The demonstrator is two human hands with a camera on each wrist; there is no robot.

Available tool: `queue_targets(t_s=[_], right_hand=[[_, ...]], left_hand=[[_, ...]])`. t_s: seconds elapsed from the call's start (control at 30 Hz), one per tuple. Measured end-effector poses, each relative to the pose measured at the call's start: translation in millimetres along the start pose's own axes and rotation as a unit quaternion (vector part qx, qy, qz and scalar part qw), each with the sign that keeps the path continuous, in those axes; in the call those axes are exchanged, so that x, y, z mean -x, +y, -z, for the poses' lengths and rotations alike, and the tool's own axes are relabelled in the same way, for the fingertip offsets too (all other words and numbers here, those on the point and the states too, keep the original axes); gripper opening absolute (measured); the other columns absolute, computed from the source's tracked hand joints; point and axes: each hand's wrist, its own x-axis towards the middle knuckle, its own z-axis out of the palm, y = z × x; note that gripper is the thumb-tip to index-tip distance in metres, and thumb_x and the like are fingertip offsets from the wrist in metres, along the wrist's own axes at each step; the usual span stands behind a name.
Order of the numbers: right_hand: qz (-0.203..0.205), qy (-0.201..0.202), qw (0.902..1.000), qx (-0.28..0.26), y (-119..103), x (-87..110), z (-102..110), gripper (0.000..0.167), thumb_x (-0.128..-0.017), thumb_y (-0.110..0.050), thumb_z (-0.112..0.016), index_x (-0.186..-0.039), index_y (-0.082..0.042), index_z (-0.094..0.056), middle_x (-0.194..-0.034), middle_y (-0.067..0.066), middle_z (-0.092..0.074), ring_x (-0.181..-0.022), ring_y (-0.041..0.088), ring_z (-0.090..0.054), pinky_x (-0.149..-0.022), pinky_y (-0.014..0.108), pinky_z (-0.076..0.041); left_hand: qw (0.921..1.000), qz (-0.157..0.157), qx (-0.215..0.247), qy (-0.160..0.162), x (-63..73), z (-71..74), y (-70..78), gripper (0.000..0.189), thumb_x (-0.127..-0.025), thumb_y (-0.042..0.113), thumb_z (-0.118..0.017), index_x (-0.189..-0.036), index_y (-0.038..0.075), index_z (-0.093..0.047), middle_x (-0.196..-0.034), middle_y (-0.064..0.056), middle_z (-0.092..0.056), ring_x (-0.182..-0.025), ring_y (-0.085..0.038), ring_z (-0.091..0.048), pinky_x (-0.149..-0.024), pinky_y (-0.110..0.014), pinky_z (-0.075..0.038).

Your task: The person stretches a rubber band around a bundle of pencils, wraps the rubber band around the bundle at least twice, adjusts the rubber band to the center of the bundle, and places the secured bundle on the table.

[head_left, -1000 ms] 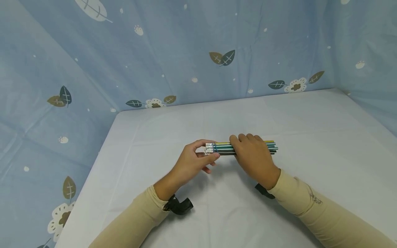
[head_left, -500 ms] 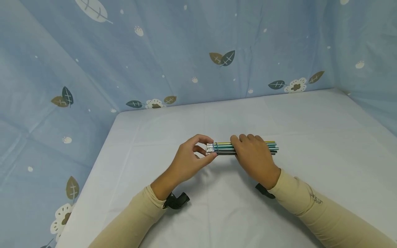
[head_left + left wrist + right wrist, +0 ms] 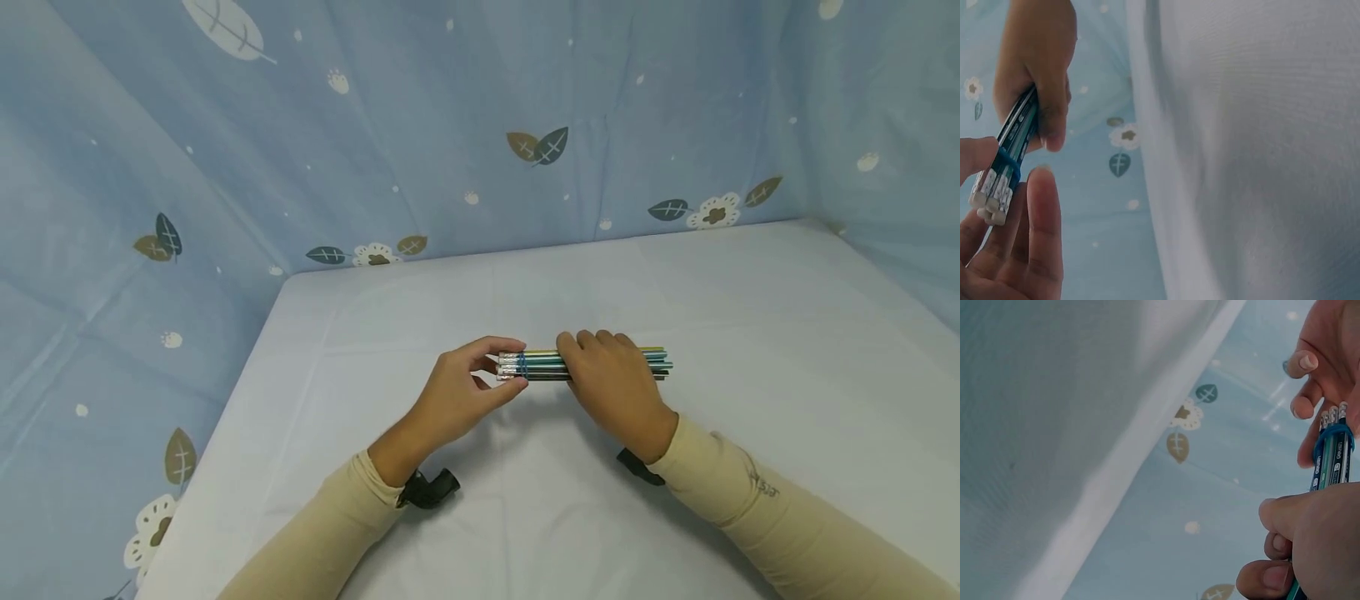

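A bundle of several pencils point(image 3: 543, 365) lies level between the hands above the white table, white erasers toward the left. My right hand point(image 3: 617, 392) grips the middle of the bundle from above, hiding part of the pencils; their other ends stick out beyond it. Around the eraser end runs a blue rubber band point(image 3: 1335, 432), also visible as a blue band point(image 3: 1009, 162) in the left wrist view. With thumb and index finger, my left hand point(image 3: 456, 392) pinches the bundle at this band. Its other fingers point(image 3: 1044, 219) are spread loosely below the pencils.
A white cloth point(image 3: 390, 317) covers the table. Behind and at the left hangs a light blue curtain point(image 3: 450, 100) with leaf and flower prints. A black wrist mount point(image 3: 431, 489) shows below the left wrist.
My left hand has shifted its fingers at the eraser end, and the index fingertip now reaches further over the band. The band sits slightly further from the erasers. My right hand keeps its grip.
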Motion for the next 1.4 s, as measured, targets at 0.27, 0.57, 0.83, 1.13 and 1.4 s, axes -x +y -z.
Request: queue_targets(t_s=[0.27,0.57,0.83,1.13,1.4], right_hand=[[0.005,0.008,0.9999,-0.003,-0.8,0.0,2.7,0.025,-0.080,-0.005,-0.080,-0.087,-0.006,-0.057,-0.067,0.007,-0.059,-0.057,0.023,-0.054,-0.054,0.036,-0.047],[0.014,0.013,0.9998,-0.003,-3.7,1.2,2.0,0.026,-0.079,-0.004,-0.081,-0.086,-0.006,-0.057,-0.067,0.007,-0.060,-0.056,0.022,-0.054,-0.054,0.035,-0.046],[0.022,0.007,0.9997,-0.002,-5.6,2.6,1.6,0.025,-0.080,-0.003,-0.079,-0.084,-0.006,-0.055,-0.065,0.006,-0.057,-0.055,0.021,-0.051,-0.053,0.034,-0.044],[0.025,0.002,0.9996,-0.010,-4.8,1.7,3.6,0.027,-0.078,-0.005,-0.082,-0.087,-0.006,-0.057,-0.068,0.007,-0.060,-0.056,0.022,-0.055,-0.054,0.035,-0.047],[0.015,-0.001,0.9998,-0.011,0.0,-1.2,3.2,0.028,-0.077,-0.005,-0.083,-0.090,-0.004,-0.059,-0.070,0.008,-0.064,-0.056,0.021,-0.055,-0.053,0.034,-0.048]], left_hand=[[0.9999,-0.002,-0.010,0.006,2.7,-2.8,1.1,0.039,-0.088,0.025,-0.078,-0.125,0.027,-0.069,-0.117,0.006,-0.070,-0.091,-0.010,-0.065,-0.070,-0.026,-0.057],[0.9999,-0.005,-0.010,0.006,3.2,-5.7,2.9,0.041,-0.085,0.025,-0.081,-0.125,0.023,-0.070,-0.118,0.002,-0.072,-0.087,-0.009,-0.066,-0.069,-0.025,-0.058],[0.9999,-0.009,-0.010,-0.007,3.5,-7.8,0.7,0.043,-0.086,0.027,-0.080,-0.127,0.024,-0.069,-0.122,0.002,-0.071,-0.086,-0.007,-0.066,-0.067,-0.025,-0.058],[0.9980,-0.041,-0.047,-0.011,1.6,-6.4,2.2,0.046,-0.086,0.027,-0.080,-0.129,0.020,-0.067,-0.121,0.001,-0.071,-0.081,-0.006,-0.066,-0.064,-0.023,-0.057],[0.9981,-0.038,-0.048,0.009,-1.0,-1.9,1.3,0.040,-0.084,0.019,-0.082,-0.118,0.017,-0.062,-0.115,0.006,-0.066,-0.088,-0.011,-0.066,-0.068,-0.024,-0.058]])
